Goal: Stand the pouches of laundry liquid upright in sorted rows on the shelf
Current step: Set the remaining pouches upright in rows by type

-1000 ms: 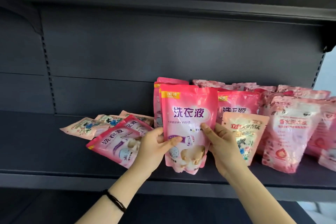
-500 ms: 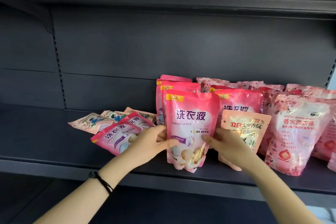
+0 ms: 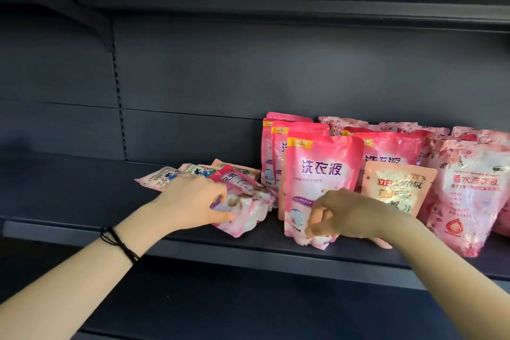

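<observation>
A tall glossy pink plastic pouch [image 3: 323,171] with a yellow "NEW" corner tag and white lettering stands upright near the front edge of the dark grey metal shelf [image 3: 82,201], and everything else is placed from it. The right hand [image 3: 347,215] is low against this pouch's front, fingers curled and pinching it just above the base. Just to the left of the tall pouch, a matching pink pouch lying on its side [image 3: 248,210] is half lifted and crumpled, and the left hand [image 3: 193,201] grips it from above, fingers wrapped over its lower end; the two hands are apart, each on its own pouch. A thin black cord bracelet [image 3: 118,243] circles the left wrist. Further left of the tall pouch, behind the gripped one, several pale peach floral-printed pouches [image 3: 162,178] lie flat on the shelf. Directly behind the tall pouch stand more pink pouches of the same kind [image 3: 278,146] in a row towards the back panel. Touching its right side is a smaller orange-peach pouch [image 3: 400,188], upright, with further pink pouches [image 3: 392,149] behind that. Beyond these to the right stands a pale pink rose-patterned pouch [image 3: 469,196], leaning slightly, with similar ones behind it.
</observation>
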`<state>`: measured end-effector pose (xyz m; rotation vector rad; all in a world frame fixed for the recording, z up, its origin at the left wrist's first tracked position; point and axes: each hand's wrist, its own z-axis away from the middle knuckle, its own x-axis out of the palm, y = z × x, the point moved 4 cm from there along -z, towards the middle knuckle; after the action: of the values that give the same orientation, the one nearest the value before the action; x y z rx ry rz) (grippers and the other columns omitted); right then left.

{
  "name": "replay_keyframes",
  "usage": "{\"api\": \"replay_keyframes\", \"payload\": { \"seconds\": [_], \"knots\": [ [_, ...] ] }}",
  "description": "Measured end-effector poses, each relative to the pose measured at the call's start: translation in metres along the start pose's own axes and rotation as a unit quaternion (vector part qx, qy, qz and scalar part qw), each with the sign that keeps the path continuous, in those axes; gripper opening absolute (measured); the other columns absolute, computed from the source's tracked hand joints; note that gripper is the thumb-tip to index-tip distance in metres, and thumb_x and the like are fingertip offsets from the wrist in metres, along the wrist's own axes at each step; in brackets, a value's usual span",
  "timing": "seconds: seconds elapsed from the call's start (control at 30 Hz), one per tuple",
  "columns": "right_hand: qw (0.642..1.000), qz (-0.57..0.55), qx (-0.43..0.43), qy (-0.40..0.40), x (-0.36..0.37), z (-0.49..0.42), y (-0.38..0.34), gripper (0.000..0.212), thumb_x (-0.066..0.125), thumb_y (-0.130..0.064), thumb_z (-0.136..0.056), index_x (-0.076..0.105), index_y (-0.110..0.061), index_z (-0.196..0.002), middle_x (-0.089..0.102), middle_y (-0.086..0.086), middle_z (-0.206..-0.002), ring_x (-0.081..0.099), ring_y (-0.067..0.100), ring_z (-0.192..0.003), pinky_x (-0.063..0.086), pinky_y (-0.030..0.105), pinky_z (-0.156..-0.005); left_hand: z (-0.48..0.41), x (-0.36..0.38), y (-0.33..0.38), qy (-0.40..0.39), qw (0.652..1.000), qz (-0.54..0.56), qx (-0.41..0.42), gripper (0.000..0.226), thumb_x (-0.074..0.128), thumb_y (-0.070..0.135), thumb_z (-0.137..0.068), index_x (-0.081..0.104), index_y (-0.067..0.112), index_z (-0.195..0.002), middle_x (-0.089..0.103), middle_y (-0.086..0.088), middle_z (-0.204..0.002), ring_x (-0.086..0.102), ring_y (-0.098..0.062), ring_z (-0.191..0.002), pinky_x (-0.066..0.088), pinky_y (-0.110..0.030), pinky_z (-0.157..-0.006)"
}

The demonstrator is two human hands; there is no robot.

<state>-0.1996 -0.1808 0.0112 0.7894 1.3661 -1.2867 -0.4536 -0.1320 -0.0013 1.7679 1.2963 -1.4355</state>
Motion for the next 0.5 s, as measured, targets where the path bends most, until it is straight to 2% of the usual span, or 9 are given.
{"api": "replay_keyframes", "payload": {
  "seconds": [0.1, 0.17, 0.3, 0.4, 0.5],
  "knots": [
    [1.0, 0.019, -0.012, -0.009, 0.002, -0.015, -0.035, 0.026, 0.066, -0.042, -0.084, 0.071, -0.017, -0.091, 0.072, 0.001, -0.093, 0.067, 0.02, -0.088, 0.054, 0.031, -0.077, 0.013, 0.001, -0.039, -0.012, 1.0, -0.011, -0.014, 0.048, 0.041, 0.079, -0.075, 0.055, 0.034, -0.085, 0.06, 0.016, -0.087, 0.056, -0.009, -0.085, 0.047, -0.03, -0.079],
    [0.999, 0.041, -0.022, -0.008, 0.003, -0.03, -0.063, 0.025, 0.067, -0.042, -0.084, 0.07, -0.018, -0.093, 0.071, 0.002, -0.096, 0.066, 0.02, -0.09, 0.054, 0.035, -0.082, 0.022, -0.002, -0.064, -0.018, 0.999, -0.028, -0.016, 0.051, 0.04, 0.08, -0.075, 0.057, 0.034, -0.089, 0.061, 0.017, -0.09, 0.057, -0.009, -0.085, 0.044, -0.029, -0.079],
    [0.997, 0.068, -0.032, 0.004, 0.008, -0.063, -0.127, 0.027, 0.069, -0.043, -0.083, 0.071, -0.019, -0.095, 0.07, 0.002, -0.097, 0.066, 0.019, -0.09, 0.054, 0.036, -0.085, 0.036, -0.011, -0.105, -0.041, 0.998, -0.055, -0.008, 0.05, 0.04, 0.077, -0.08, 0.06, 0.034, -0.098, 0.062, 0.017, -0.097, 0.052, -0.009, -0.081, 0.035, -0.029, -0.074],
    [0.996, 0.083, -0.024, 0.002, 0.011, -0.082, -0.168, 0.03, 0.069, -0.042, -0.082, 0.069, -0.019, -0.102, 0.069, 0.003, -0.098, 0.067, 0.021, -0.091, 0.053, 0.032, -0.08, 0.039, -0.015, -0.132, -0.057, 0.997, -0.058, -0.011, 0.055, 0.04, 0.078, -0.079, 0.061, 0.032, -0.102, 0.063, 0.013, -0.096, 0.056, -0.012, -0.082, 0.035, -0.028, -0.065],
    [0.996, 0.082, -0.017, 0.013, 0.01, -0.1, -0.195, 0.034, 0.07, -0.04, -0.082, 0.068, -0.018, -0.107, 0.069, 0.006, -0.103, 0.066, 0.022, -0.088, 0.055, 0.034, -0.081, 0.035, -0.017, -0.153, -0.065, 0.997, -0.043, -0.012, 0.059, 0.038, 0.08, -0.077, 0.062, 0.031, -0.1, 0.063, 0.01, -0.095, 0.059, -0.015, -0.084, 0.037, -0.027, -0.061]
  ]
}}
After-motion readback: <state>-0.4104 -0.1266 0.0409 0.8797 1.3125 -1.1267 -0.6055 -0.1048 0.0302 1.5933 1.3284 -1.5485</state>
